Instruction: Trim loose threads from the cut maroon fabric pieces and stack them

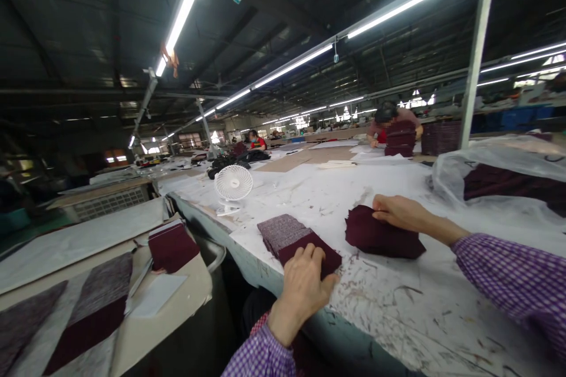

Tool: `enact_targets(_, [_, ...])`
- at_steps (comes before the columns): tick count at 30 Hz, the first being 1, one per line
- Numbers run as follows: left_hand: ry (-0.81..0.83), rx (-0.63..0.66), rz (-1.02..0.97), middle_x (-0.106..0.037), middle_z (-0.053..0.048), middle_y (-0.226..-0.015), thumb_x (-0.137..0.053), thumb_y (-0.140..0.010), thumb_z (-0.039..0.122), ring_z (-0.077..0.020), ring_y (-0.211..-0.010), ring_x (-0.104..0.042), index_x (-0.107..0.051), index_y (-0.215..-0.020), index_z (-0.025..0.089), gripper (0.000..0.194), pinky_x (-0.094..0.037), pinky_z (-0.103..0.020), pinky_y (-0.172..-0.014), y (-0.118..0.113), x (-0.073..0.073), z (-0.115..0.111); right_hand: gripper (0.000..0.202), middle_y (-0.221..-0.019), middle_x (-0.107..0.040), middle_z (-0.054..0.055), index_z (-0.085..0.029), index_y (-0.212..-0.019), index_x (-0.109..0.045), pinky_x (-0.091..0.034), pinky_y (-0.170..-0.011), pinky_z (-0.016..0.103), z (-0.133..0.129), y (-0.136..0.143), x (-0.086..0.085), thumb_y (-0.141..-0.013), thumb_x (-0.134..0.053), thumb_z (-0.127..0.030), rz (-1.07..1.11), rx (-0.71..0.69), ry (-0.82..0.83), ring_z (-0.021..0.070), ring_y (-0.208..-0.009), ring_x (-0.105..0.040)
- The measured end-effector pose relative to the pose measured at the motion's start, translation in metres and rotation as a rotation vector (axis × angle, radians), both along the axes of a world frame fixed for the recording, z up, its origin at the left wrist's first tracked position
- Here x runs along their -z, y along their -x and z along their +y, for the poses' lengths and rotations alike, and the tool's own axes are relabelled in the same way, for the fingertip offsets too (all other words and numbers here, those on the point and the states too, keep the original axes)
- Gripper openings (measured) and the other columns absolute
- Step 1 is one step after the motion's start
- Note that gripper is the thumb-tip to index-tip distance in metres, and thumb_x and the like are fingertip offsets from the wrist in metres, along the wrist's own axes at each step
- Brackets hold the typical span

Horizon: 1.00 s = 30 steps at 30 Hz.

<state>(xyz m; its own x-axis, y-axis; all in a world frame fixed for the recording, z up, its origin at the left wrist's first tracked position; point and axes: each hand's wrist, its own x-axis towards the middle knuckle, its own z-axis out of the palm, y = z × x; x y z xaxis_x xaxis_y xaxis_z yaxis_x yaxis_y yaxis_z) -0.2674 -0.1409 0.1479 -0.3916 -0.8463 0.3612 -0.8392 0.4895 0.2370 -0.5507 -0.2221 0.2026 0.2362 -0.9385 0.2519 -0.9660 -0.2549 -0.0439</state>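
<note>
My left hand [304, 279] lies over the near end of a stack of cut fabric, its fingers spread on a maroon piece [325, 250]. Beside that piece, the grey speckled fabric [280, 232] shows on the stack's far left side. To the right, my right hand [395, 212] pinches the upper edge of a dark maroon fabric piece [380, 238]. This piece hangs or rests just at the white table surface; its underside is hidden. A gap of white paper separates the two fabrics.
A small white fan [233, 183] stands on the paper-covered table [292, 188]. At right lies a clear plastic bag [446, 170] with maroon fabric inside. On the lower left, a side board [177, 306] carries fabric pieces and scissors. Across the table, a person handles a maroon stack [400, 138].
</note>
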Motion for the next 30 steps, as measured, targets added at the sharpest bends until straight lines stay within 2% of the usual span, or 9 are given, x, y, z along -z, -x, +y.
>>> enact_targets(3, [0.063, 0.022, -0.092, -0.058, -0.011, -0.098, -0.053, -0.081, 0.029, -0.0283, -0.095, -0.052, -0.057, -0.094, 0.015, 0.019, -0.042, -0.043, -0.083, 0.012, -0.002, 0.000, 0.019, -0.078, -0.063, 0.007, -0.019, -0.087, -0.059, -0.036, -0.073, 0.035, -0.013, 0.021, 0.017, -0.082, -0.049, -0.035, 0.097, 0.182, 0.154, 0.0241, -0.081, -0.057])
enact_targets(8, [0.069, 0.047, -0.150, -0.059, -0.013, -0.093, -0.047, -0.079, 0.014, -0.0280, -0.092, -0.054, -0.057, -0.086, 0.012, 0.013, -0.042, -0.040, -0.079, 0.017, -0.002, -0.006, 0.019, -0.079, -0.064, 0.007, -0.018, -0.083, -0.063, -0.034, -0.084, 0.040, -0.016, 0.025, 0.045, -0.077, -0.057, -0.035, 0.092, 0.219, 0.188, 0.0265, -0.090, -0.054])
enact_targets(12, [-0.002, -0.065, 0.052, -0.061, -0.008, -0.085, -0.040, -0.082, 0.011, -0.0230, -0.086, -0.056, -0.056, -0.080, 0.015, 0.017, -0.042, -0.036, -0.077, 0.009, -0.001, -0.015, 0.025, -0.101, -0.061, 0.011, -0.018, -0.097, -0.060, -0.035, -0.085, 0.042, -0.020, 0.025, 0.055, -0.074, -0.058, -0.028, 0.168, 0.121, 0.423, 0.0289, -0.098, -0.051])
enact_targets(15, [-0.038, -0.058, 0.180, -0.062, -0.007, -0.084, -0.048, -0.084, 0.028, -0.0234, -0.085, -0.055, -0.056, -0.080, 0.017, 0.014, -0.043, -0.038, -0.078, 0.005, 0.000, -0.014, 0.030, -0.110, -0.059, 0.013, -0.020, -0.102, -0.059, -0.036, -0.087, 0.045, -0.023, 0.027, 0.061, -0.073, -0.053, -0.023, 0.145, 0.005, 0.525, 0.0308, -0.102, -0.051])
enact_targets(17, [-0.024, -0.016, 0.161, -0.061, -0.009, -0.091, -0.059, -0.077, 0.039, -0.0274, -0.091, -0.053, -0.058, -0.085, 0.017, 0.023, -0.043, -0.043, -0.082, 0.007, 0.002, -0.011, 0.030, -0.108, -0.060, 0.014, -0.021, -0.101, -0.059, -0.039, -0.084, 0.047, -0.027, 0.031, 0.067, -0.073, -0.048, -0.023, 0.087, -0.043, 0.549, 0.0325, -0.099, -0.054])
enact_targets(21, [0.025, 0.013, 0.063, -0.058, -0.016, -0.108, -0.055, -0.078, 0.029, -0.0339, -0.106, -0.049, -0.061, -0.096, 0.014, 0.024, -0.041, -0.053, -0.091, 0.015, 0.013, -0.009, 0.026, -0.103, -0.063, 0.015, -0.029, -0.098, -0.056, -0.042, -0.076, 0.054, -0.046, 0.045, 0.079, -0.075, -0.045, -0.031, -0.035, -0.118, 0.669, 0.0388, -0.091, -0.057])
enact_targets(23, [0.056, 0.003, 0.044, -0.059, -0.016, -0.107, -0.052, -0.078, 0.023, -0.0332, -0.106, -0.050, -0.062, -0.097, 0.015, 0.023, -0.040, -0.053, -0.092, 0.017, 0.019, -0.012, 0.025, -0.103, -0.064, 0.015, -0.031, -0.097, -0.056, -0.041, -0.074, 0.056, -0.057, 0.050, 0.080, -0.074, -0.047, -0.034, -0.073, -0.154, 0.688, 0.0395, -0.088, -0.058])
enact_targets(26, [0.041, -0.016, 0.145, -0.064, -0.009, -0.096, -0.052, -0.080, 0.022, -0.0261, -0.096, -0.055, -0.066, -0.083, 0.026, 0.015, -0.043, -0.043, -0.089, 0.013, 0.022, -0.019, 0.021, -0.101, -0.065, 0.016, -0.031, -0.091, -0.059, -0.041, -0.075, 0.057, -0.058, 0.042, 0.069, -0.072, -0.051, -0.035, -0.150, -0.184, 0.632, 0.0391, -0.086, -0.059])
enact_targets(30, [-0.123, -0.072, 0.505, -0.067, -0.002, -0.078, -0.057, -0.077, 0.023, -0.0194, -0.077, -0.059, -0.066, -0.066, 0.022, 0.014, -0.046, -0.033, -0.073, -0.002, 0.017, -0.027, 0.023, -0.107, -0.064, 0.015, -0.023, -0.094, -0.062, -0.041, -0.091, 0.050, -0.021, -0.002, 0.038, -0.084, -0.044, -0.033, -0.269, -0.306, 0.384, 0.0332, -0.099, -0.058])
